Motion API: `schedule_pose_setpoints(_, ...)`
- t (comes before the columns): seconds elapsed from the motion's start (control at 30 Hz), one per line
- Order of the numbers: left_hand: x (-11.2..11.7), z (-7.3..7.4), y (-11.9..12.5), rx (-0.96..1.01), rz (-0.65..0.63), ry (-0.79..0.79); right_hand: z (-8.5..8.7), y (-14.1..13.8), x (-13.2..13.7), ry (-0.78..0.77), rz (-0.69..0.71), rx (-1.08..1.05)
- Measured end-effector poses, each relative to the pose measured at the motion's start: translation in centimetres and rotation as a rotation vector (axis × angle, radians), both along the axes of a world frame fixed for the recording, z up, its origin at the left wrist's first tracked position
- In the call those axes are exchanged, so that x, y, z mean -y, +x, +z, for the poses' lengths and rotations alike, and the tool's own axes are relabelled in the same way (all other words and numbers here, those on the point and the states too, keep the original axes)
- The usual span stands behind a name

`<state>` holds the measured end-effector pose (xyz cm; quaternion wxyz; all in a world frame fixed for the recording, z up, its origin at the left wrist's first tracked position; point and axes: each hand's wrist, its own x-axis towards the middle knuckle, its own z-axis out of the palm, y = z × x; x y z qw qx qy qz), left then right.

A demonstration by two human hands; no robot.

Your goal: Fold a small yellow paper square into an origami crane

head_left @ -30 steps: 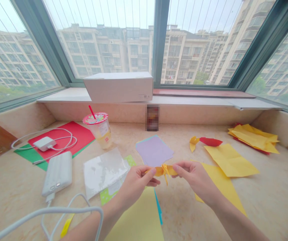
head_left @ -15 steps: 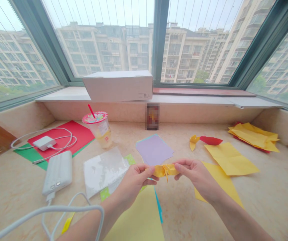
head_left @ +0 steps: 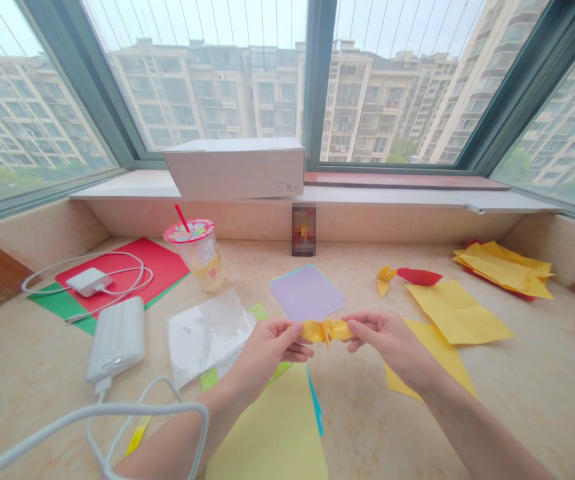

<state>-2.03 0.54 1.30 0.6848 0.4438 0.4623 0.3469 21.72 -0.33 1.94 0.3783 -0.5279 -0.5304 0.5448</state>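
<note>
A small folded piece of orange-yellow paper [head_left: 326, 330] is held above the marble ledge between both my hands. My left hand [head_left: 267, 352] pinches its left end with thumb and fingers closed. At the other end, my right hand [head_left: 390, 341] pinches it the same way. Below the hands lie a lilac paper sheet [head_left: 306, 293] and a pale yellow sheet [head_left: 277, 433] with a blue sheet under its edge.
A drink cup with a red straw [head_left: 198, 253], a white power bank [head_left: 116, 338] with cables, a charger on red and green sheets [head_left: 117, 270], a clear plastic sleeve [head_left: 207, 333], loose yellow sheets [head_left: 455, 310], a yellow paper stack [head_left: 505, 267] and a white box [head_left: 235, 168] on the sill.
Both hands have lifted the folded paper slightly up and away from me, and its ends look drawn out flatter than a second ago.
</note>
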Motion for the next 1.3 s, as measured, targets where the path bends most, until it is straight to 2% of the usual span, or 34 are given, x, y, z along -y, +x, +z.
schedule_pose_setpoints(0.13, -0.1, -0.4, 0.1, 0.005, 0.016, 0.012, -0.5, -0.3, -0.2, -0.031, -0.002, -0.057)
schedule_pose_setpoints(0.3, -0.6, -1.0, 0.2, 0.037, 0.149, 0.081, -1.0, -1.0, 0.2, -0.097, 0.022, -0.165)
schedule_pose_setpoints(0.4, -0.7, -1.0, 0.5, 0.079, 0.196, 0.142, -1.1, -1.9, 0.5, -0.107, -0.064, -0.264)
schedule_pose_setpoints(0.5, -0.2, -0.9, 1.0, 0.095, 0.128, 0.273, -1.0, -3.1, 0.7, -0.086, -0.176, -0.344)
schedule_pose_setpoints(0.57, 0.0, -0.9, 1.5, 0.070, 0.064, 0.351, -0.9, -3.8, 1.0, -0.066, -0.187, -0.366)
schedule_pose_setpoints(0.73, -0.2, -0.3, 2.4, 0.130, 0.059, 0.401, 0.1, -4.4, 1.9, -0.034, -0.043, -0.285)
schedule_pose_setpoints(0.8, -0.4, 0.3, 2.4, 0.141, 0.066, 0.371, 0.8, -3.8, 2.0, 0.052, -0.009, -0.161)
schedule_pose_setpoints(0.93, -0.2, 1.9, 2.1, 0.139, 0.030, 0.306, 2.2, -2.0, 1.5, 0.377, -0.063, 0.141)
schedule_pose_setpoints(1.03, 0.4, 3.2, 2.2, 0.113, -0.018, 0.320, 3.0, -1.3, 1.5, 0.507, -0.021, 0.225)
schedule_pose_setpoints(1.1, 0.9, 3.9, 2.4, 0.087, -0.043, 0.339, 3.5, -1.2, 1.7, 0.562, 0.014, 0.233)
schedule_pose_setpoints(1.2, 1.3, 4.7, 2.9, 0.036, -0.061, 0.408, 4.0, -1.3, 2.1, 0.565, -0.003, 0.211)
schedule_pose_setpoints(1.3, 1.2, 4.9, 3.2, 0.017, -0.012, 0.526, 4.3, -1.3, 2.6, 0.554, -0.055, 0.184)
